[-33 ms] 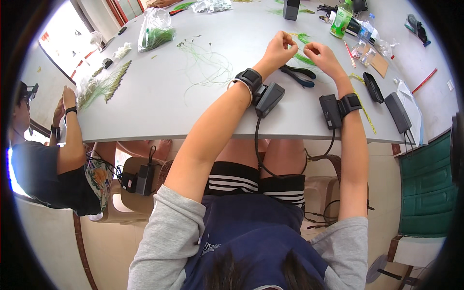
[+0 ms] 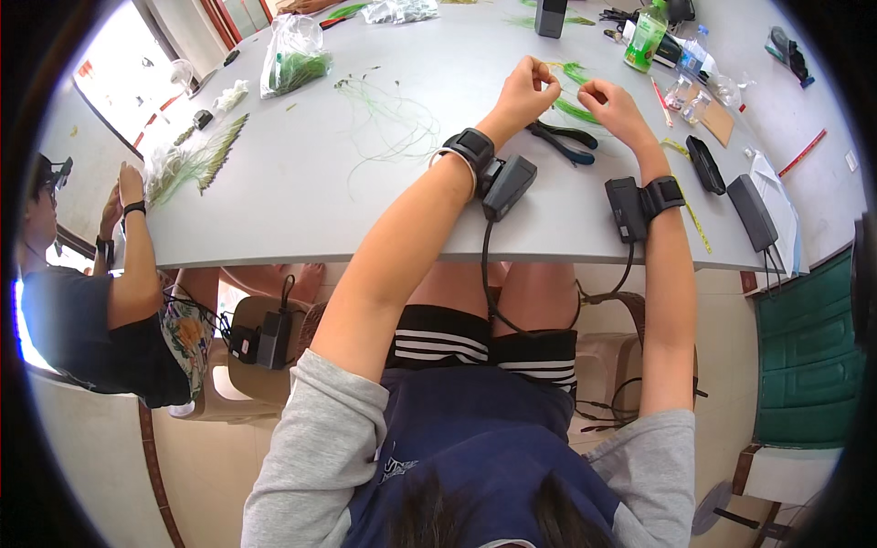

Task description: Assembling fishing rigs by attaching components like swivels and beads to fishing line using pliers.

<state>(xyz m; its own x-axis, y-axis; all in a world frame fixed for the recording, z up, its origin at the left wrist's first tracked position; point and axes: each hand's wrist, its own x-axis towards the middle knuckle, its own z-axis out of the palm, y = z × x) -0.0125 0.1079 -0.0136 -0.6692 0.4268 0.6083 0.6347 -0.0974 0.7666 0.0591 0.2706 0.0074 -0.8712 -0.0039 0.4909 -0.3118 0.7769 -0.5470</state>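
Observation:
My left hand (image 2: 525, 91) and my right hand (image 2: 612, 102) are raised just over the grey table (image 2: 365, 201), both pinching a thin green grass-like strand (image 2: 571, 73) stretched between them. A bunch of green leaf strips (image 2: 577, 110) lies under the hands. Black-handled pliers (image 2: 565, 142) rest on the table just in front of my hands. Each wrist wears a black band with a small black device and cable.
Thin green stems (image 2: 393, 119) lie loose to the left. A clear bag of green material (image 2: 294, 59), a green bottle (image 2: 647, 35), a clear bottle (image 2: 692, 53) and black cases (image 2: 705, 164) stand around. Another person (image 2: 82, 274) works at the left edge beside feathery plant bundles (image 2: 187, 164).

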